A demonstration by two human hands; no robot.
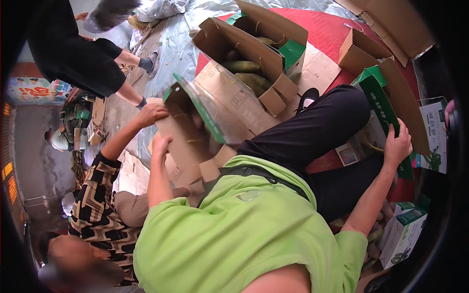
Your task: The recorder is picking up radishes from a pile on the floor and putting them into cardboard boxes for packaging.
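At the left, my left hand (161, 144) is closed on the near edge of an open cardboard box (181, 141) with a raised green flap; its fingertips are partly hidden. A co-worker's hand (152, 115) lies on the same box's far edge. Off to the right, my right hand (398, 142) grips the edge of a green-printed cardboard carton (378, 105), thumb on the green panel. Ahead stands an open cardboard box (273, 93) holding long green radishes (242, 67).
The co-worker in a patterned shirt (100, 195) sits close on my left. Another person's legs (105, 63) are at the far left. More cartons (364, 49) stand at the far right, and a white-green carton (403, 234) is near my right elbow. Flattened cardboard (317, 68) lies on red covering.
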